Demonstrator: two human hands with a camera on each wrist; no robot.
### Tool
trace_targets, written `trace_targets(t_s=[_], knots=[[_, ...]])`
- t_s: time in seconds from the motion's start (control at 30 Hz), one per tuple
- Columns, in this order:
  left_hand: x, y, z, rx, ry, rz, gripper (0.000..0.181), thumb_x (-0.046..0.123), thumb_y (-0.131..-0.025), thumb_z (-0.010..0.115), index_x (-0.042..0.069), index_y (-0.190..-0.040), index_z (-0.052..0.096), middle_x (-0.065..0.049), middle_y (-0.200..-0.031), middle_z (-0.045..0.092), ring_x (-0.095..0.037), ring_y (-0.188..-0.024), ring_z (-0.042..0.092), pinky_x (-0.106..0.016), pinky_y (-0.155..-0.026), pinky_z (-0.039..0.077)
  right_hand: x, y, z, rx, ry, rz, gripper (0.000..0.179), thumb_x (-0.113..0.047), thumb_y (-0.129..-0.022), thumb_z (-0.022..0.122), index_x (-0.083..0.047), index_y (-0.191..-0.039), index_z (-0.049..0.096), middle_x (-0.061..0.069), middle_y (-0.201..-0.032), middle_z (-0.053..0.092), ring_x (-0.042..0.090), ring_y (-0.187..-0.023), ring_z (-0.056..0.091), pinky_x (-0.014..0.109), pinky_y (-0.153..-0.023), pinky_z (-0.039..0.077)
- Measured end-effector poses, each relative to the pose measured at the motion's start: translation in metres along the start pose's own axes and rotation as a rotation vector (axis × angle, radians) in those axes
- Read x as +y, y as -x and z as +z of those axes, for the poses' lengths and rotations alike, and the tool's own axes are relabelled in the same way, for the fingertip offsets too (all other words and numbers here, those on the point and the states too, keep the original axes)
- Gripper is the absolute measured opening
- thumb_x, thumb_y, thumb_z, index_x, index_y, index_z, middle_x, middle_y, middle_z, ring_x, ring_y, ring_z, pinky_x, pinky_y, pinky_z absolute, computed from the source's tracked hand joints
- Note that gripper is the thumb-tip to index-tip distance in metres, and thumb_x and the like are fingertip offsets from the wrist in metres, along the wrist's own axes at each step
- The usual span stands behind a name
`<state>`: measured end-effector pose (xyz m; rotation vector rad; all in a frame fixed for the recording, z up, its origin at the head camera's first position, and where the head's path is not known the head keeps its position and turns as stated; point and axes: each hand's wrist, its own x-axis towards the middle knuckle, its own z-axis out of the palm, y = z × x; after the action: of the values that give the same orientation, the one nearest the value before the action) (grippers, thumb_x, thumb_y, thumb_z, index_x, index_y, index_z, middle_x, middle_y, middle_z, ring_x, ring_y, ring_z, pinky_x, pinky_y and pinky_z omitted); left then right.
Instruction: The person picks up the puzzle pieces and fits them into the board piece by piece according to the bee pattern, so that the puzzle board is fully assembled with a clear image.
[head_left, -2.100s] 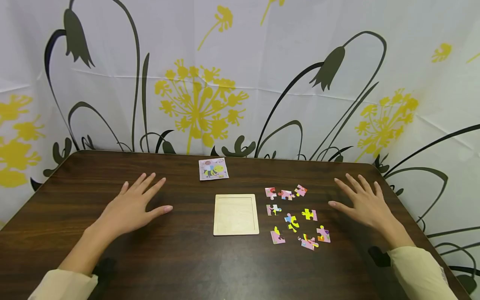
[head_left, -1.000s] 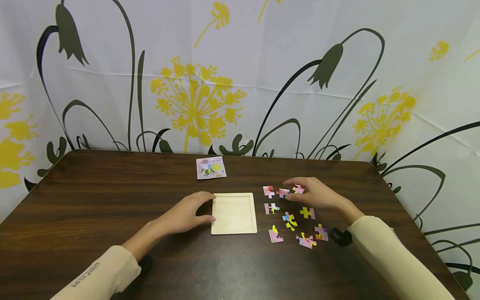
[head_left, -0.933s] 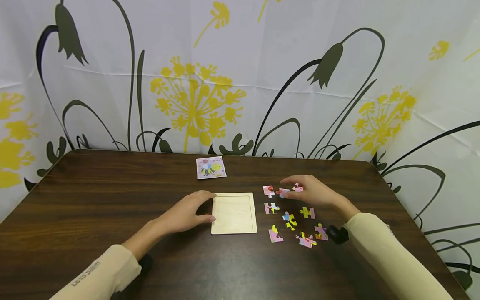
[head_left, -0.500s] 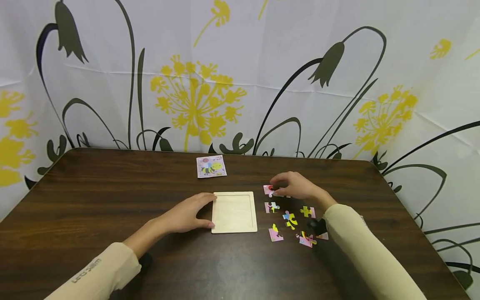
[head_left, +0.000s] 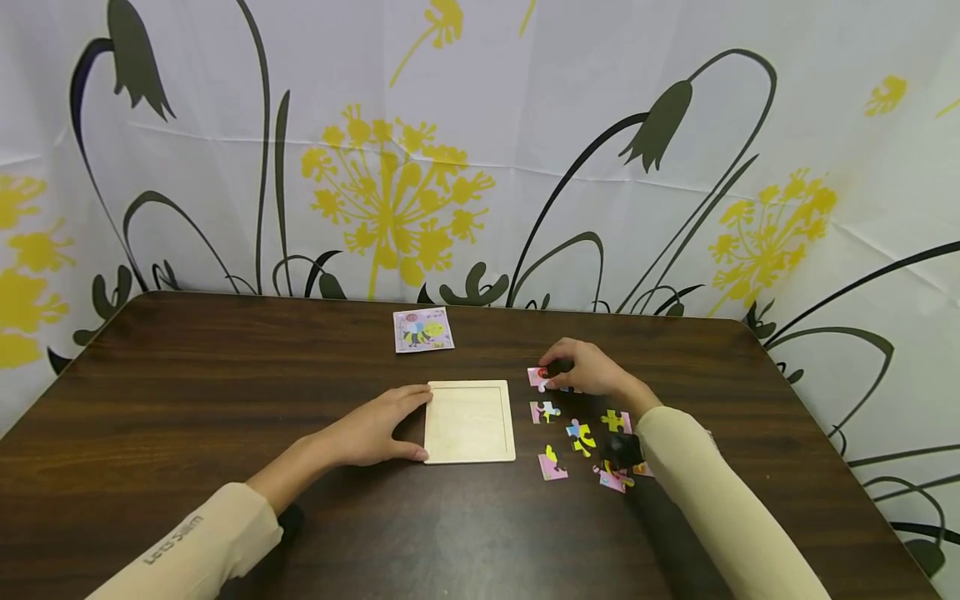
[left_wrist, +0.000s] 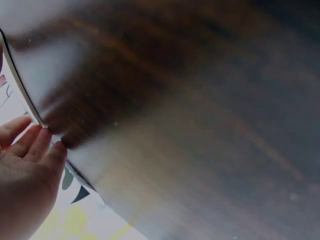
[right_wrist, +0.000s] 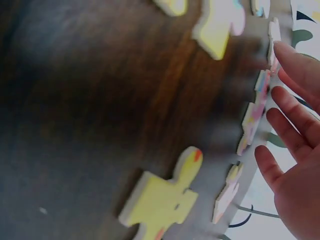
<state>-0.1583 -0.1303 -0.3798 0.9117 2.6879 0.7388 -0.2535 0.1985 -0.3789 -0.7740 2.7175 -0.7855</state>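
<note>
The left hand (head_left: 369, 429), spread well left of the wooden puzzle tray (head_left: 468, 421) about two seconds earlier, had come to its left edge; thumb and fingertips touched near the two left corners, wide apart and not wrapped round it. That seemed to leave the tray steadied. Behind it lay the bee picture card (head_left: 423, 330). Right of the tray, the pink-and-red jigsaw piece (head_left: 537, 377) lay at the left end of the back row, between the thumb and index finger of the right hand (head_left: 591, 371), which had swept in leftward across that row and barely moved over the last half second. Those fingers were bent and slightly parted; whether they pinched the piece could not be told. Farther right, the yellow jigsaw piece (head_left: 612, 419) lay loose, so the work appeared barely begun.
</note>
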Motion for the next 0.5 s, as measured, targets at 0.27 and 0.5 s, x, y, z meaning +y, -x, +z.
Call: trace_targets(t_s=[0.27, 0.5], knots=[[-0.0007, 0.0005, 0.0017, -0.023, 0.023, -0.017, 0.077, 0.03, -0.078, 0.073, -0.007, -0.135, 0.037, -0.02, -0.142, 0.031, -0.037, -0.129, 0.028, -0.049, -0.1, 0.028, 0.002, 0.0001, 0.0039, 0.036, 0.012, -0.024, 0.023, -0.011, -0.077, 0.073, -0.007, -0.099, 0.069, 0.007, -0.107, 0.057, 0.028, -0.104, 0.051, 0.046, -0.09, 0.038], [-0.0015, 0.0007, 0.0023, -0.024, 0.019, -0.019, 0.077, 0.032, -0.078, 0.073, -0.006, -0.135, 0.037, -0.02, -0.142, 0.03, -0.037, -0.129, 0.028, -0.05, -0.1, 0.028, 0.0051, 0.0, 0.0059, 0.049, 0.015, -0.056, 0.021, -0.011, -0.077, 0.073, -0.008, -0.097, 0.069, 0.006, -0.105, 0.057, 0.027, -0.102, 0.051, 0.045, -0.088, 0.039]])
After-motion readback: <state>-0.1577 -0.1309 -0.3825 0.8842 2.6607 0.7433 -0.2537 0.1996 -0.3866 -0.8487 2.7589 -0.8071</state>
